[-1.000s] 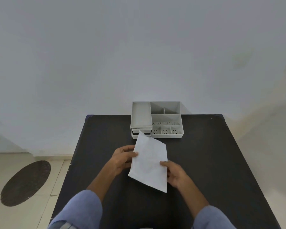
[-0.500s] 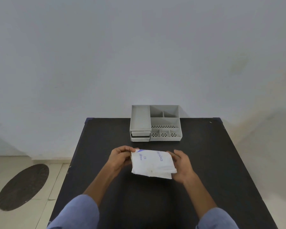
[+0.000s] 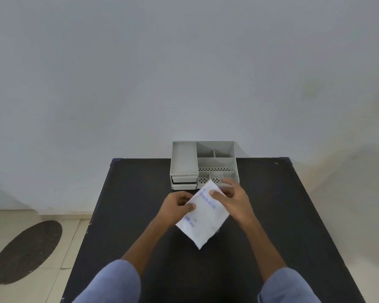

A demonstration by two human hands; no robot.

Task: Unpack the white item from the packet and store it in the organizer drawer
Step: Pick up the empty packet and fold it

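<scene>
2 bare hands hold a white packet [image 3: 202, 217] above a black table [image 3: 282, 215], seen from the head camera. The left hand [image 3: 177, 204] pinches the packet's left edge, thumb on the upper face and the other fingers curled behind it. The right hand [image 3: 232, 199] grips the upper right part of the packet, thumb pressed on the printed face near the top corner and fingers spread behind and above; how firmly these fingers close on the far side cannot be told, as the packet hides them. The packet is tilted, 1 corner pointing up toward the organizer [image 3: 204, 165] and the opposite corner pointing down toward the person. Blue lettering runs diagonally across its face, with smaller blue marks near the left hand. The packet appears unopened, and the white item is not visible.

The grey organizer stands at the far edge of the table against a pale wall [image 3: 184, 62]. Its top holds 1 long tray on the left and several smaller compartments on the right, some with perforated fronts. Below the long tray are 2 stacked drawers [image 3: 184, 182], the lower one showing a dark gap. Blue sleeves [image 3: 116, 283] cover both forearms near the bottom edge. A dark oval mat [image 3: 26, 251] lies on the tiled floor to the left.
</scene>
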